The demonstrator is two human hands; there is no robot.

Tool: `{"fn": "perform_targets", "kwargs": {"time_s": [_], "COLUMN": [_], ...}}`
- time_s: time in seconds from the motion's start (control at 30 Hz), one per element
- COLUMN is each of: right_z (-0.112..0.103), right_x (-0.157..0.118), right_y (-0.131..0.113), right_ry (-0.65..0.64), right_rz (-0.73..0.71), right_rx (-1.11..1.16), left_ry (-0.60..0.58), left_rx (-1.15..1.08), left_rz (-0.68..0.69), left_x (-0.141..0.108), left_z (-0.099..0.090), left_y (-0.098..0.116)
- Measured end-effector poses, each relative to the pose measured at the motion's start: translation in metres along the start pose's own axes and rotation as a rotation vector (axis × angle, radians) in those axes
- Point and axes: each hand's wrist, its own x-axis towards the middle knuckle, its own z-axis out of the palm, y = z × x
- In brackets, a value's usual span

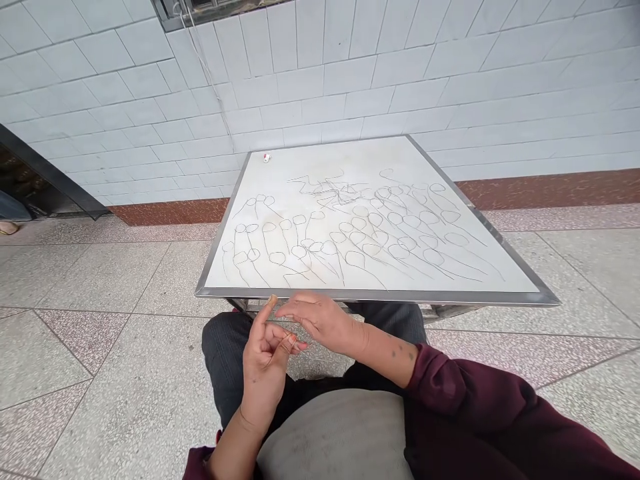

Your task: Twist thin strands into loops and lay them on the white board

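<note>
My left hand [265, 360] is held up in front of the table's near edge, palm toward me. Its thumb is pinched against the bent fingers while the index finger points up. Close beside it, my right hand [325, 323] reaches across from the right, fingers bent and pressed together near the left index finger. Anything between the fingers is too thin or hidden to make out. On the white tabletop beyond lie many thin dark wire-like loops with long tails [355, 259], and a tangle of straighter strands [340, 193] farther back.
The white table [310, 160] has a grey metal rim. A small red-and-white object [267, 159] sits at its far left corner. Behind stands a white tiled wall [350, 80]. My knees are under the near edge. Part of a person's foot [7, 227] shows at far left.
</note>
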Motion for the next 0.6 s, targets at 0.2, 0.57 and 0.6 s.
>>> {"fn": "perform_targets", "kwargs": {"time_s": [0.2,0.57,0.6], "right_z": [-0.005,0.020,0.023], "right_x": [-0.003,-0.022,-0.023], "right_y": [-0.011,-0.026,-0.027], "right_ry": [0.096,-0.101,-0.095], "right_rz": [0.345,0.291,0.261], "right_rx": [0.260,-0.019,-0.057], "left_ry": [0.093,0.382,0.388], "left_rx": [-0.059,-0.082,-0.091], "left_rz": [-0.009,0.131,0.137], "left_x": [0.002,0.004,0.004], "left_z": [-0.002,-0.003,-0.003], "left_y": [0.004,0.001,0.001]}}
